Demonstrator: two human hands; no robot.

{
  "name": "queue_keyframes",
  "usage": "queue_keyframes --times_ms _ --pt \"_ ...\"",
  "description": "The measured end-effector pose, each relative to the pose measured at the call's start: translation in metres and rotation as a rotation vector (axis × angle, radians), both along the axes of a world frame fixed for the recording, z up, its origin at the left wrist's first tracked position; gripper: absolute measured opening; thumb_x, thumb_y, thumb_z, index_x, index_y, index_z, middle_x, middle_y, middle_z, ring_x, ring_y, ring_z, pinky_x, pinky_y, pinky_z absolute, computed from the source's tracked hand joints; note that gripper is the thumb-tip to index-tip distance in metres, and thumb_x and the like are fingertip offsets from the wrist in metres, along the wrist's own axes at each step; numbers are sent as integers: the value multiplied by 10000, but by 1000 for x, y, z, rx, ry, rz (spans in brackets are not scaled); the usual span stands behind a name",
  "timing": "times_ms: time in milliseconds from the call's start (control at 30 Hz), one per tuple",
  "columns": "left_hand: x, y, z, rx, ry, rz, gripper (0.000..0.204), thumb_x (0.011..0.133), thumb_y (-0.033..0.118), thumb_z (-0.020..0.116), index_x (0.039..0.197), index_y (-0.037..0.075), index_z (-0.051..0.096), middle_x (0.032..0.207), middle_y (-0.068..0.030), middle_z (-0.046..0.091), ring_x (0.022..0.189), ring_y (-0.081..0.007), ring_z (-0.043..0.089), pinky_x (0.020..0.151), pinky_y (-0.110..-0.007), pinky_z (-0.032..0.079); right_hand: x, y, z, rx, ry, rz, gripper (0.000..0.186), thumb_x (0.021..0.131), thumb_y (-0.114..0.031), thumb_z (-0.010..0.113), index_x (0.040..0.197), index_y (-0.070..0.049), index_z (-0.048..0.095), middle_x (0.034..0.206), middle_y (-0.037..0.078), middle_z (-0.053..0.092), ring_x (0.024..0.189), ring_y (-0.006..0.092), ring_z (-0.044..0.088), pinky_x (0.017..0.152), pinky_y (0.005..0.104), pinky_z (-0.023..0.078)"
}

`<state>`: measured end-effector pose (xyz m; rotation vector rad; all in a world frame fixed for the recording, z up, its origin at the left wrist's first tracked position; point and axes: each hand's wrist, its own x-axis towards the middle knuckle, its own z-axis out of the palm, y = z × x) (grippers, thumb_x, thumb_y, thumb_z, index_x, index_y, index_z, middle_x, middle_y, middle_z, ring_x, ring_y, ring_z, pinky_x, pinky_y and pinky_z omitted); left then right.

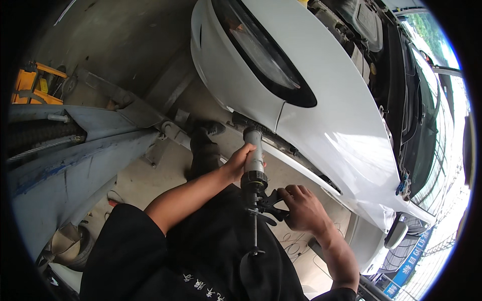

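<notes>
I hold a caulking gun [255,159] with a grey barrel and black fittings in front of my body. Wrapped around its barrel is my left hand [238,163], the fingers partly hidden behind the tube. My right hand [304,206] is closed on the black trigger handle. The plunger rod points back toward my shirt. At its far end, the gun's front is by the lower edge of a white car's front panel [326,120], below the headlight [266,55]. Whether the tip touches the car cannot be made out.
A grey-blue metal lift post [75,165] with a steel cable stands at the left. Beyond it sits an orange tool case [37,85]. The car's engine bay [366,30] is exposed at upper right. A tyre [83,251] lies lower left, and thin cables [293,241] trail over the floor.
</notes>
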<state>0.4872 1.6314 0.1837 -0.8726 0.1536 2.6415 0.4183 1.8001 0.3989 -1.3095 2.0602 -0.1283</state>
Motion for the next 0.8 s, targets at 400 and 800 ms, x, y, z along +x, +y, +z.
queue_keyframes --times_ms 400,800 --pt "2 19 -12 -80 -48 60 396 856 353 505 1079 29 462 926 -106 583 797 -269 632 663 -402 546 3 20 -15 -48 64 44 548 619 -78 684 1145 -4 552 1026 133 555 978 311 539 873 376 452" --pt "0 12 -10 -47 -4 43 368 872 341 473 1047 17 471 908 -107 580 768 -250 628 633 -368 553 12 12 -18 -94 125 22 356 661 -121 681 995 -38 591 869 108 547 837 300 549 747 376 473"
